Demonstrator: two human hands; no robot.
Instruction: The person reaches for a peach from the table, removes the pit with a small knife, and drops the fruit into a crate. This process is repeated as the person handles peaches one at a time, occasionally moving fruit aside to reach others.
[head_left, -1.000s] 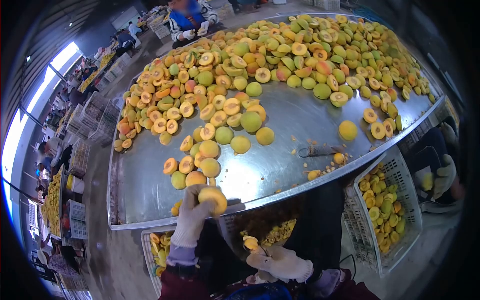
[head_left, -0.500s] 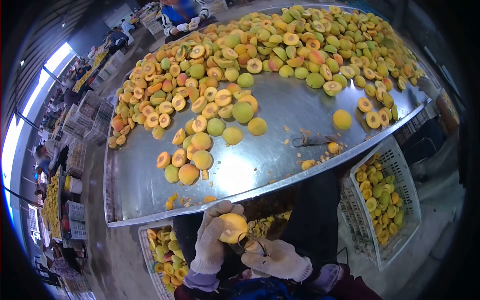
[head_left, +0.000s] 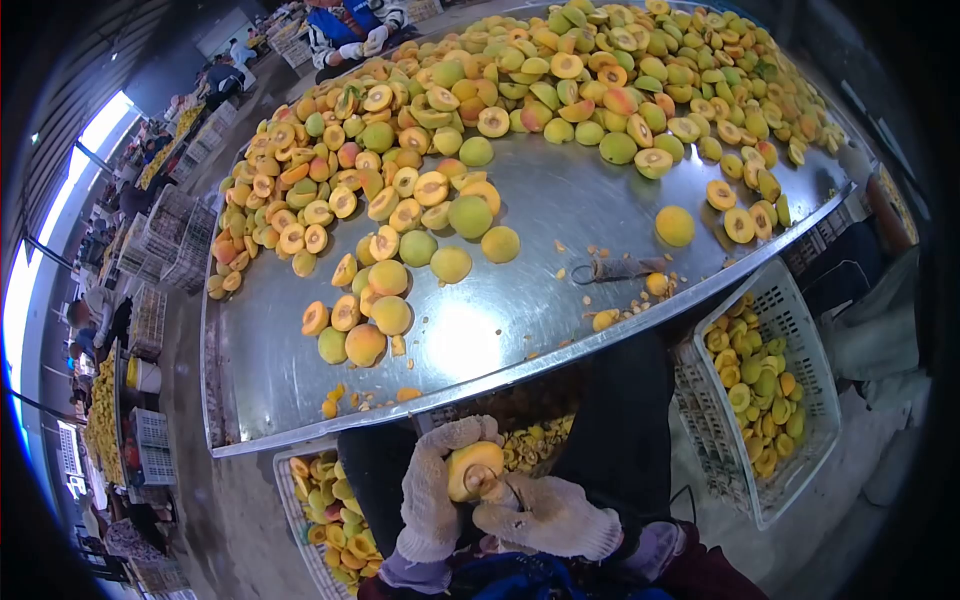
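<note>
My left hand (head_left: pixel 436 490), in a pale knitted glove, holds a halved yellow fruit (head_left: pixel 472 470) with its cut side facing my right hand. My right hand (head_left: pixel 548 515), gloved too, is closed round a small tool whose thin metal loop (head_left: pixel 508 492) meets the middle of the cut face; its handle is mostly hidden. Both hands are above my lap, just off the near edge of the metal table (head_left: pixel 560 200). Halved fruits (head_left: pixel 345 312) and whole-looking ones lie on the table beyond.
A crate of fruit halves (head_left: pixel 760 400) stands at the right, another crate (head_left: pixel 335 510) at lower left. A looped tool (head_left: pixel 625 269) lies on the table near pits and scraps. Across the table sits a person (head_left: pixel 350 35); others work at far left.
The fruit half has turned a little in my left hand, and the loop now sits at its centre. The whole scene has shifted slightly left in view.
</note>
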